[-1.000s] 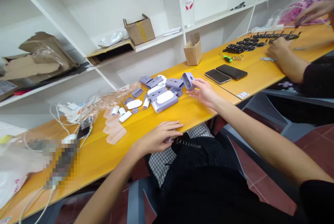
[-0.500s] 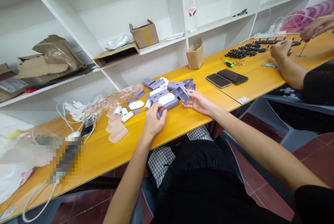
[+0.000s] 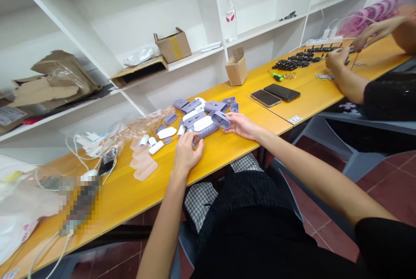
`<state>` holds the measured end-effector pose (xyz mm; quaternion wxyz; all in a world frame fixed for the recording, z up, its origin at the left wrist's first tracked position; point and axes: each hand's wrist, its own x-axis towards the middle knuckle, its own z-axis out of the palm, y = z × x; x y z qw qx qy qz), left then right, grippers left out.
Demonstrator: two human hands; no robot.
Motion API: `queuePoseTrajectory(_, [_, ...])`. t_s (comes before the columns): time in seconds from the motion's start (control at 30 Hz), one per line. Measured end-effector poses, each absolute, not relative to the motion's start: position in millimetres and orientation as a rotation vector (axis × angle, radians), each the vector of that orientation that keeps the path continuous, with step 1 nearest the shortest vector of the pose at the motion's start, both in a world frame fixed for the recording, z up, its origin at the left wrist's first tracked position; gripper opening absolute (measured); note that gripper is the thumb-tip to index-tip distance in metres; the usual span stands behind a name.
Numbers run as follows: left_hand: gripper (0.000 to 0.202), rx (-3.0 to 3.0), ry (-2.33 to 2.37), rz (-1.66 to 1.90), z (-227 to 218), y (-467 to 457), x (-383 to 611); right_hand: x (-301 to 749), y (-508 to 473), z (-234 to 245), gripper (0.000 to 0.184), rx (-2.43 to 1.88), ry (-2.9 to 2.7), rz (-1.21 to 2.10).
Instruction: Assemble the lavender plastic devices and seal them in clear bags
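Observation:
A heap of purple and white plastic casings point(image 3: 195, 112) lies on the orange table point(image 3: 227, 149). My left hand point(image 3: 186, 152) is curled at the near left end of a purple casing with a white lid point(image 3: 205, 128), fingers pinching its edge. At the right end of that casing, my right hand point(image 3: 241, 124) holds a small purple ring-shaped part point(image 3: 221, 118) with fingers and thumb closed on it. Two more small purple pieces point(image 3: 231, 103) lie just behind my right hand.
White capsules point(image 3: 152, 142) and peach translucent pieces point(image 3: 143, 164) lie left of the heap, beside a plastic bag and cables. Two phones point(image 3: 274, 94), a small cardboard box point(image 3: 236, 67) and a green screwdriver point(image 3: 275, 76) lie to the right. A co-worker's hands point(image 3: 338, 58) handle black parts point(image 3: 295, 61).
My left hand left the table's near edge and took the casing's end. My right hand brought the ring-shaped part down from the air to the casing.

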<state>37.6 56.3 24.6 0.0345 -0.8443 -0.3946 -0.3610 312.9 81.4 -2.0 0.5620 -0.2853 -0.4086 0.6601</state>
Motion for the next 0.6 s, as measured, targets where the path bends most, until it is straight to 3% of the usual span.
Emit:
queuePoseTrajectory(0.4, [0.011, -2.573, -1.266, -1.075, 22.2, 55.5, 40.7, 311.1, 81.7, -3.8, 0.014, -0.715, -0.996, 1.536])
queuePoseTrajectory(0.6, [0.011, -2.582, -1.221, -1.129, 20.9, 52.6, 43.4, 308.2, 79.9, -7.8, 0.029, -0.727, -1.108, 1.459])
